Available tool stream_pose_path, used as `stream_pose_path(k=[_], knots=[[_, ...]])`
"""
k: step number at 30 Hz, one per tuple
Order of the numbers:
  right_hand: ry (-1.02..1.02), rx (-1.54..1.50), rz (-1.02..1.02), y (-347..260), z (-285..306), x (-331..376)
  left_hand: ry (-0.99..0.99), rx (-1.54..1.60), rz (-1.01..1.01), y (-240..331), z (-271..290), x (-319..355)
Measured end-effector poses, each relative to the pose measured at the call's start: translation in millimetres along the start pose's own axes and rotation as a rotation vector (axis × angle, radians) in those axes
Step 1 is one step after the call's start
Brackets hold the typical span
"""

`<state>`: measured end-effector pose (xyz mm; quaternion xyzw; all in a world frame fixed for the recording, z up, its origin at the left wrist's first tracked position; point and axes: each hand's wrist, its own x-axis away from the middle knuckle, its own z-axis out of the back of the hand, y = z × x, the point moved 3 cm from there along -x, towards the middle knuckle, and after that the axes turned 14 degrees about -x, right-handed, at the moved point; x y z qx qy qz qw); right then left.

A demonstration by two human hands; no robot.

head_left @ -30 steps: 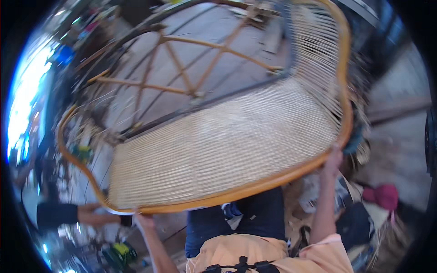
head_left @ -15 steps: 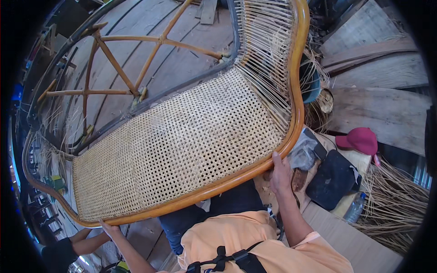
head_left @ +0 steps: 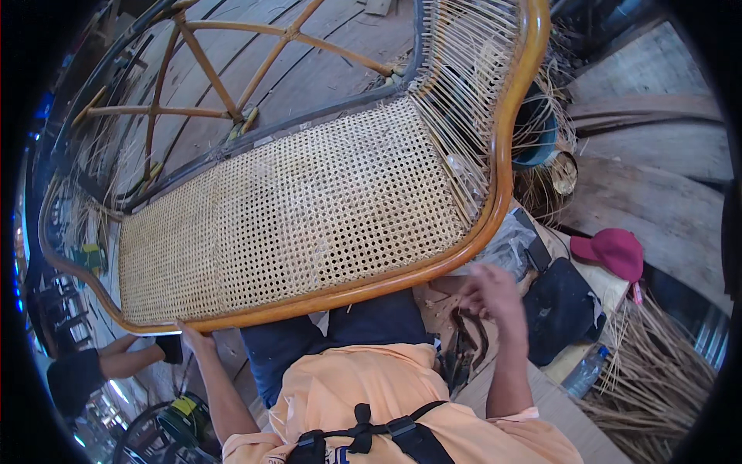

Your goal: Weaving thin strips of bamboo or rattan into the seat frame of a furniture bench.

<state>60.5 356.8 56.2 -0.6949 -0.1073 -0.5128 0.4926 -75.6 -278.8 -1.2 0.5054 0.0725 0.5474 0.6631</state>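
A long rattan bench frame (head_left: 495,209) with a woven cane seat (head_left: 301,216) lies tilted across my lap. Loose cane strands (head_left: 471,85) fan out at its right end, and its bare crossed struts (head_left: 216,77) show beyond the seat. My left hand (head_left: 189,336) grips the frame's near rail at the lower left corner. My right hand (head_left: 491,294) is off the rail, just below it and blurred, hovering over dark tools (head_left: 464,332) beside my right thigh. Whether it holds anything is unclear.
To my right lie a black bag (head_left: 560,309), a red cap (head_left: 610,251), a plastic bottle (head_left: 583,371) and a bundle of rattan strands (head_left: 665,379). A blue bucket (head_left: 537,131) stands behind the frame. Another person's forearm (head_left: 116,359) shows at lower left on the plank floor.
The bench has dropped lower and closer over my lap. My right hand has let go of the near rail and moved down toward the tools; my left hand keeps its grip.
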Motion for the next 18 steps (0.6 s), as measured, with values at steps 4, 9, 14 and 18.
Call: stream_pose_path(k=[4, 9, 14, 18], knots=[[0.217, -0.158, 0.503, -57, 55, -26, -0.091, 0.078, -0.068, -24, -28, 38], [0.292, -0.304, 0.586, -75, 30, -93, -0.088, 0.065, -0.088, -16, -39, 61], [0.315, -0.139, 0.731, -40, 12, -134, -0.118, 0.063, -0.078, -22, -37, 52], [0.278, -0.524, 0.594, -33, 8, -133, -0.113, 0.039, -0.128, -29, -30, 39]])
